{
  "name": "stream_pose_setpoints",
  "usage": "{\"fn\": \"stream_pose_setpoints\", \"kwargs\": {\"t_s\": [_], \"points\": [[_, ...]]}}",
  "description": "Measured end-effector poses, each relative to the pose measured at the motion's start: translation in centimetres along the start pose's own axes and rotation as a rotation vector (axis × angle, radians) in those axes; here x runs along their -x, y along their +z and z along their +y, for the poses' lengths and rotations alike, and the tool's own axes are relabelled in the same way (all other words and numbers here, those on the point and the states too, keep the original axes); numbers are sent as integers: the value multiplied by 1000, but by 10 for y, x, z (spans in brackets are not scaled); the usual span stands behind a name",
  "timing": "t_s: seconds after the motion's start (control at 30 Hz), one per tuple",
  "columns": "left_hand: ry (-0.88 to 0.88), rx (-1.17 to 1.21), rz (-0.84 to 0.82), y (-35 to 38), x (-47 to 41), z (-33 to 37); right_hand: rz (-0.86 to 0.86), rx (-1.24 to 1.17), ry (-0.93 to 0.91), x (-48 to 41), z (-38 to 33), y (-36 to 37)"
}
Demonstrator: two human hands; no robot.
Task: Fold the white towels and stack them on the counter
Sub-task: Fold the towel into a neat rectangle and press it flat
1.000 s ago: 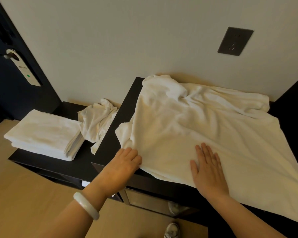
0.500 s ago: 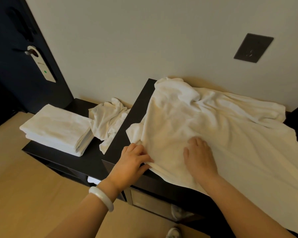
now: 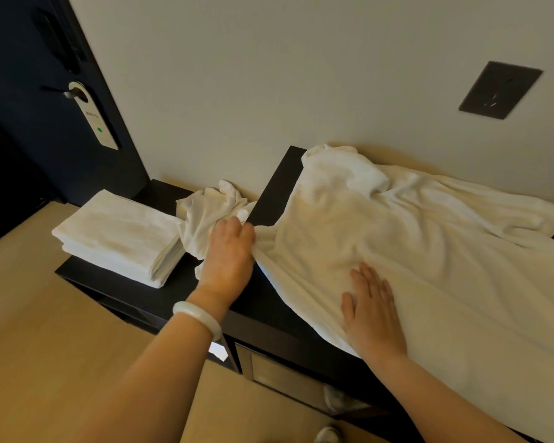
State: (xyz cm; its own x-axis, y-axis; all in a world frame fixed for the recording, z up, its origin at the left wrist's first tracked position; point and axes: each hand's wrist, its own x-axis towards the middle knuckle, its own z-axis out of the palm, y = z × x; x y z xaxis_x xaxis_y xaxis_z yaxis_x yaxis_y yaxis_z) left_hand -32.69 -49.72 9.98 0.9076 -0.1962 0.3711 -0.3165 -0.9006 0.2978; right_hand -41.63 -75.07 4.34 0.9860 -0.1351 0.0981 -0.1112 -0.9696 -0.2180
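left hand (image 3: 229, 251): fingers curling over the left corner of the spread towel (image 3: 413, 251), gripping it, back of hand facing up, at about 9 o'clock of the towel.
right hand (image 3: 373, 311): lying flat, fingers straight and close together, pressing on the towel's near edge at about 7 o'clock of the towel.
hands: sitting apart, with a fold of towel running between them.
spread towel: lying open and wrinkled over the raised counter (image 3: 279, 187). Its far corner is bunching up against the wall at 12 o'clock, and its near-right part is hanging past the counter's front edge toward 4 o'clock.
raised counter: a bare dark strip is showing along its left edge and near-left corner, just beside the left hand.
crumpled towel (image 3: 205, 212): sitting in a heap on the lower counter (image 3: 109, 279), against the raised counter's side. It is partly hiding behind the left hand, and I cannot tell if they are touching.
folded stack (image 3: 119, 231): sitting flat on the lower counter at 9 o'clock of the frame, touching the crumpled towel, with its layered edges facing the near-right.
lower counter: a narrow bare band is showing along its front edge, in front of the stack.
bracelet (image 3: 197, 318): sitting on the left wrist.
door (image 3: 29, 91): standing at 10 o'clock, with a hanger tag (image 3: 93, 119) on its handle.
wall plate (image 3: 499, 89): sitting at 2 o'clock.
floor (image 3: 45, 346): showing from 7 to 8 o'clock.
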Motion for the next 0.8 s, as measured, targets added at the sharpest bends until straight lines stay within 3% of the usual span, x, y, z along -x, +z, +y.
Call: {"fn": "stream_pose_setpoints", "kwargs": {"t_s": [0.07, 0.13, 0.2, 0.37, 0.53, 0.63, 0.8], "points": [[-168, 154, 149, -21, -12, -6, 6, -7, 1, 1, -1, 0], [-153, 276, 204, -38, -17, -8, 16, -9, 1, 1, -1, 1], [-165, 295, 122, -45, -11, -9, 34, -10, -1, 1, -1, 1], [-632, 528, -114, -36, 15, -24, 22, -10, -7, 0, -1, 1], [-797, 919, -26, -32, 52, -45, 12, 5, -6, -1, 0, 2], [-778, 835, -13, -27, 71, -52, 24, 21, -2, -1, 0, 4], [-279, 410, -4, -27, 88, -69, 6, 47, 1, -2, 1, 5]]}}
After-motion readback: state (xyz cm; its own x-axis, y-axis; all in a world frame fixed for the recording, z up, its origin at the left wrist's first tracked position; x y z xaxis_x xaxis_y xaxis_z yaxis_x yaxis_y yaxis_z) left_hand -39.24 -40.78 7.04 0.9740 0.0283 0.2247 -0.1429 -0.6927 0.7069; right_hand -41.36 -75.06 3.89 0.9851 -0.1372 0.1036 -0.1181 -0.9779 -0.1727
